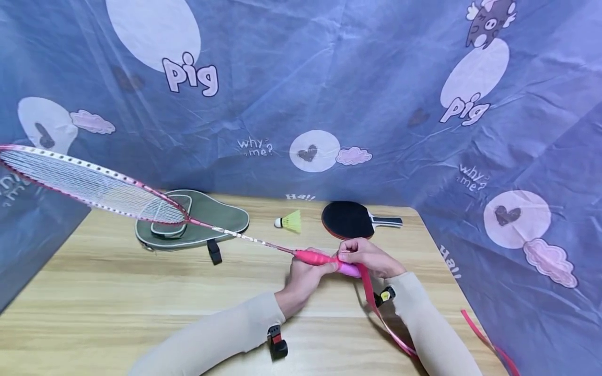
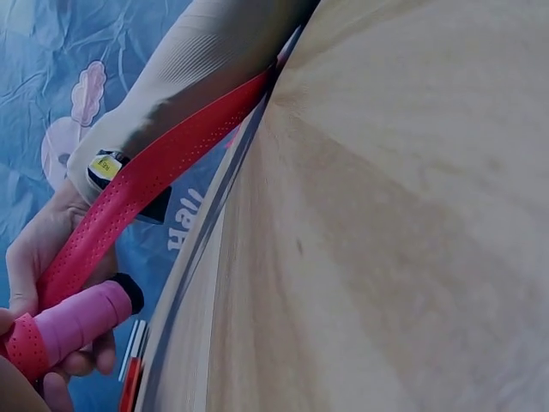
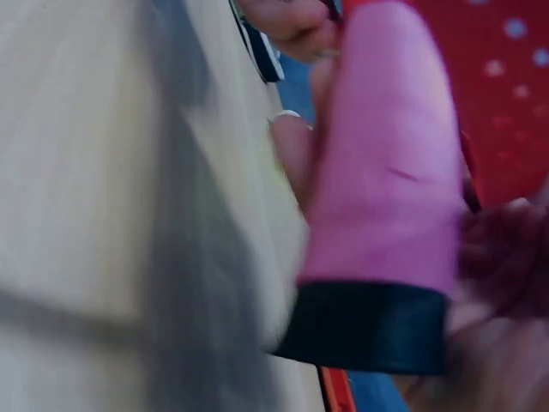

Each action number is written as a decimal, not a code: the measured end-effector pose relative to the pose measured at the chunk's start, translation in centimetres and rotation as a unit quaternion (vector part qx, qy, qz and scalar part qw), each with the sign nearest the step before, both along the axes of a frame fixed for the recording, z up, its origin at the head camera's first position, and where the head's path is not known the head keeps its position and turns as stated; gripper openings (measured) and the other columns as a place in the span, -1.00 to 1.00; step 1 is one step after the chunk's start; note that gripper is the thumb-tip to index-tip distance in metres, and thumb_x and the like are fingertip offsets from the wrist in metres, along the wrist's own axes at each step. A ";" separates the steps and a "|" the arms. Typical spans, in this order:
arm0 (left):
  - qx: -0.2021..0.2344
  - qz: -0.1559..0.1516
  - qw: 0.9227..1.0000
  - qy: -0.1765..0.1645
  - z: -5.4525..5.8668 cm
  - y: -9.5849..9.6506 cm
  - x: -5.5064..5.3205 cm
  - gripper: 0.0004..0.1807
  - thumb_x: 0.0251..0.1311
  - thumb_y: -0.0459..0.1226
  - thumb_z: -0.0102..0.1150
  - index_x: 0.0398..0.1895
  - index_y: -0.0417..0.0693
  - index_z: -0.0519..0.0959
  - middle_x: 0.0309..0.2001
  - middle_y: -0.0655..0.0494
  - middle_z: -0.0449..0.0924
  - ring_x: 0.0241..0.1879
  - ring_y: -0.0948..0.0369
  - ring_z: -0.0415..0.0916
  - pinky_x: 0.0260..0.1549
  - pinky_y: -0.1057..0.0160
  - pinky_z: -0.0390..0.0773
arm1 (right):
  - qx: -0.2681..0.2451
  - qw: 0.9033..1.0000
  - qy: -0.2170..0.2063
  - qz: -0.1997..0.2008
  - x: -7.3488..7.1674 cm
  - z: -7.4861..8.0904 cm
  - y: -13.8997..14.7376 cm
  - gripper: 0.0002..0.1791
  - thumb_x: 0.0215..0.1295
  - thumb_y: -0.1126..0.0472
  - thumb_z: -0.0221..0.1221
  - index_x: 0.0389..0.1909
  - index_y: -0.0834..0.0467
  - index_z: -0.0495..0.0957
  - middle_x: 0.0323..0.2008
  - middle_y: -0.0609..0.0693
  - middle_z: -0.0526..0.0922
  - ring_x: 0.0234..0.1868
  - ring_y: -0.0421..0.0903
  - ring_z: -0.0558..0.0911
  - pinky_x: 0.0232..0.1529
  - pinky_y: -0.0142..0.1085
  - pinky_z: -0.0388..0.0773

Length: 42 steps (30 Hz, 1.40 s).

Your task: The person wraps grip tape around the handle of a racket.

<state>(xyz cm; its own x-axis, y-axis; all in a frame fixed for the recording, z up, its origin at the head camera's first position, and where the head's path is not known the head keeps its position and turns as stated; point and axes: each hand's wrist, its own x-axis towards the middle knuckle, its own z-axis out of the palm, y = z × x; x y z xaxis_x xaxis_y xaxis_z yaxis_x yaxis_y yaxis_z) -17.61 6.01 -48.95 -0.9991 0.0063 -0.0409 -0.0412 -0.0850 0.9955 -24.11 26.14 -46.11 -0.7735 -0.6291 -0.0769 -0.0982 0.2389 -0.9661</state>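
Observation:
A badminton racket (image 1: 254,239) is held above the table, its strung head off to the left. My left hand (image 1: 301,282) grips its handle, thumb on top where red wrapping meets bare pink (image 1: 349,269). The red wrap covers the handle's shaft-side part. With my right hand (image 1: 369,257) I pinch the red grip tape (image 1: 368,284) close to the handle; its loose length hangs down past my right forearm. In the left wrist view the tape (image 2: 141,184) shows small perforations. The right wrist view shows the pink handle (image 3: 382,172) ending in a black cap (image 3: 369,326).
A green racket case (image 1: 213,211) lies at the back left of the wooden table (image 1: 141,308). Beside it are a yellow shuttlecock (image 1: 290,222) and a black table tennis bat (image 1: 347,219). More red tape (image 1: 484,337) trails at the right edge. Blue printed cloth (image 1: 263,104) surrounds the table.

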 end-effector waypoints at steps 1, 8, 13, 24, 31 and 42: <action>0.004 -0.003 1.000 -0.003 0.0 0.0 0.0 -0.76 -0.13 -0.16 0.58 -0.34 0.12 0.74 -0.29 0.27 0.76 -0.25 0.30 0.59 -0.11 0.23 0.45 | 0.001 1.000 -0.004 0.003 0.0 0.1 0.1 -0.81 0.37 0.34 0.19 -0.46 0.07 0.56 -0.43 -0.19 0.61 -0.31 -0.28 0.53 -0.29 -0.51 0.49; 0.032 -0.033 0.999 -0.012 0.0 -0.2 -0.3 -0.70 -0.20 -0.34 0.52 -0.28 0.00 0.75 -0.27 0.21 0.76 -0.31 0.27 0.54 -0.22 0.28 0.46 | 0.027 0.999 -0.015 -0.018 0.0 0.3 -0.1 -0.87 0.34 0.27 0.26 -0.43 0.11 0.61 -0.45 -0.17 0.65 -0.41 -0.29 0.50 -0.39 -0.50 0.46; 0.076 -0.059 0.995 -0.014 0.1 -0.4 -0.5 -0.62 -0.24 -0.46 0.48 -0.21 -0.12 0.75 -0.24 0.10 0.79 -0.24 0.25 0.62 -0.13 0.28 0.51 | 0.038 0.999 -0.016 -0.033 0.1 0.4 -0.1 -0.84 0.35 0.26 0.23 -0.45 0.13 0.57 -0.52 -0.21 0.59 -0.47 -0.29 0.44 -0.46 -0.51 0.38; 0.107 -0.091 0.990 -0.004 0.4 -0.9 -0.9 -0.53 -0.24 -0.57 0.42 -0.11 -0.18 0.73 -0.13 0.02 0.79 -0.18 0.26 0.69 -0.11 0.33 0.64 | 0.060 0.997 -0.010 -0.044 0.0 0.2 0.2 -0.84 0.38 0.22 0.19 -0.43 0.09 0.59 -0.54 -0.21 0.58 -0.48 -0.28 0.49 -0.41 -0.49 0.44; 0.110 -0.106 0.988 -0.008 0.4 -0.9 -0.9 -0.52 -0.21 -0.58 0.42 -0.09 -0.18 0.73 -0.14 0.01 0.80 -0.22 0.23 0.73 -0.15 0.33 0.66 | -0.027 0.997 -0.076 0.007 -0.1 -0.5 0.1 -0.82 0.49 0.27 0.03 -0.33 0.10 0.54 -0.45 -0.12 0.69 -0.47 -0.20 0.68 -0.40 -0.38 0.64; 0.099 -0.067 0.993 0.023 -0.1 0.3 -0.5 -0.46 0.03 -0.28 0.52 0.13 -0.18 0.63 0.09 -0.06 0.72 -0.17 0.30 0.67 -0.12 0.40 0.61 | -0.052 0.997 0.007 -0.059 0.5 -0.3 -1.0 -0.82 0.40 0.28 0.15 -0.44 0.14 0.46 -0.57 -0.18 0.56 -0.59 -0.31 0.52 -0.56 -0.48 0.45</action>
